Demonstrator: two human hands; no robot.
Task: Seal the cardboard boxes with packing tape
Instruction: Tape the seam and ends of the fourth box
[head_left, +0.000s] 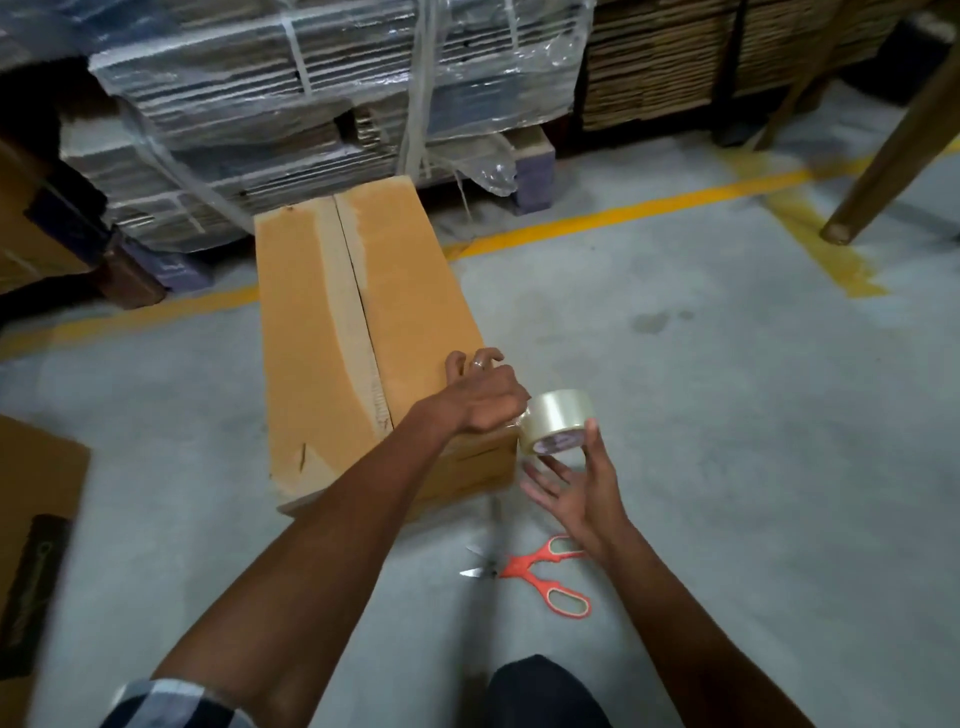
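Right hand (576, 499) cradles the clear roll of packing tape (557, 428) on spread fingertips, just off the near right corner of the long tan cardboard box (363, 332), while the left hand (480, 397) rests on that corner, seemingly pinning the tape's free end. Best now to keep it pressed flat and draw the roll straight along the open centre seam. Orange-handled scissors (540, 571) lie near on the grey concrete floor (727, 415), crossed by yellow painted lines (623, 213), with plastic-wrapped stacks of flat cardboard (311, 93) behind.
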